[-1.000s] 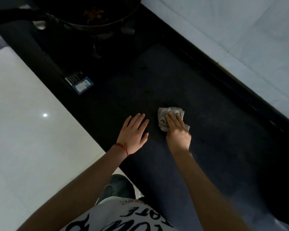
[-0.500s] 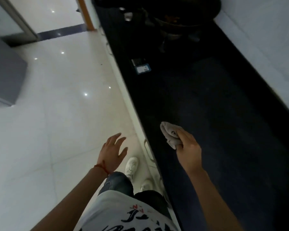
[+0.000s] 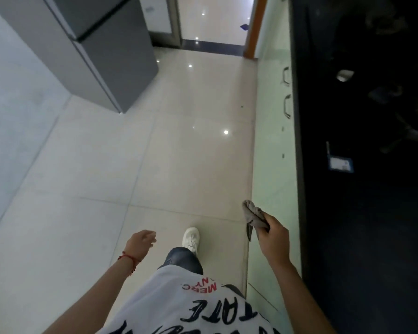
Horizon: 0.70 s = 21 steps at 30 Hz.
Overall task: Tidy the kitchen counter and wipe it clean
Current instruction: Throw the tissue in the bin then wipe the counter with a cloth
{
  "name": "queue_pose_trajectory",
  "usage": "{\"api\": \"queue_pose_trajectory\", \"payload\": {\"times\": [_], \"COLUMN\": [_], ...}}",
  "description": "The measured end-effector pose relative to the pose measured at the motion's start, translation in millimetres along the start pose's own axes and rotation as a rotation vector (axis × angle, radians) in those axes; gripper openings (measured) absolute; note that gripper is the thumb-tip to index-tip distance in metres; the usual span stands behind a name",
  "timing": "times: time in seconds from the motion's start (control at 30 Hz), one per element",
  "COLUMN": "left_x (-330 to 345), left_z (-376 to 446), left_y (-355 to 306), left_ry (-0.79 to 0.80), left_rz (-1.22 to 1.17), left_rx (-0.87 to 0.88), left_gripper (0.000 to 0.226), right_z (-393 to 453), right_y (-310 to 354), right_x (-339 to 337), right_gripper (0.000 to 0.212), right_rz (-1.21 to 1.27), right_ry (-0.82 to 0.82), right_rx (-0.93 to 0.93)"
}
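Observation:
A crumpled grey cloth hangs from my right hand, which grips it in front of the pale cabinet fronts, off the counter. The black counter runs along the right side of the view, apart from both hands. My left hand is over the floor with its fingers loosely curled and nothing in it; a red string sits on its wrist. A small blue-and-white card lies on the counter near its front edge.
Pale green cabinet fronts with metal handles run below the counter. A grey fridge stands at the far left. Glossy tiled floor leads to a doorway at the top. My white shoe steps forward. Dark cookware at the counter's far end is hard to make out.
My right hand has lifted the cloth off the counter and drawn it out in front of the cabinets. My left hand left the counter and curled. The view turned left toward the floor.

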<state>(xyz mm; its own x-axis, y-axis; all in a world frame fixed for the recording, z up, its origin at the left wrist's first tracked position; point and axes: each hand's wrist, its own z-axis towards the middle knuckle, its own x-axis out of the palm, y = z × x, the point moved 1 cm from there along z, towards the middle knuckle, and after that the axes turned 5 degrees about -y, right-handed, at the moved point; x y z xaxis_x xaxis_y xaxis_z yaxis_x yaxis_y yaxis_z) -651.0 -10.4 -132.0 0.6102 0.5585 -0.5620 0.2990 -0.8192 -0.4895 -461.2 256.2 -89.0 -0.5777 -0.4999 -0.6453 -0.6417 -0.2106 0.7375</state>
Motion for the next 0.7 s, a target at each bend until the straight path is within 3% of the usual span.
{"api": "queue_pose_trajectory", "payload": {"times": [0.13, 0.27, 0.53, 0.7], "left_x": [-41.7, -63.5, -57.6, -54.5], "left_z": [44.4, 90.3, 169.1, 241.8], "left_y": [5.5, -18.3, -145.7, -233.9], "left_ry": [-0.021, 0.019, 0.135, 0.129], "left_rz": [-0.047, -0.043, -0.082, -0.111], "left_rx": [-0.153, -0.185, -0.068, -0.045], "left_gripper": [0.026, 0.026, 0.024, 0.026], "right_z": [43.3, 85.0, 167.5, 246.4], "right_y": [12.2, 29.5, 40.7, 50.8], "right_x": [34.1, 55.9, 73.6, 82.4], "right_gripper": [0.031, 0.03, 0.026, 0.023], "right_rz": [-0.094, -0.136, -0.145, -0.163], "right_ry": [0.01, -0.01, 0.011, 0.079], "right_rx": [0.122, 0.22, 0.35, 0.313]}}
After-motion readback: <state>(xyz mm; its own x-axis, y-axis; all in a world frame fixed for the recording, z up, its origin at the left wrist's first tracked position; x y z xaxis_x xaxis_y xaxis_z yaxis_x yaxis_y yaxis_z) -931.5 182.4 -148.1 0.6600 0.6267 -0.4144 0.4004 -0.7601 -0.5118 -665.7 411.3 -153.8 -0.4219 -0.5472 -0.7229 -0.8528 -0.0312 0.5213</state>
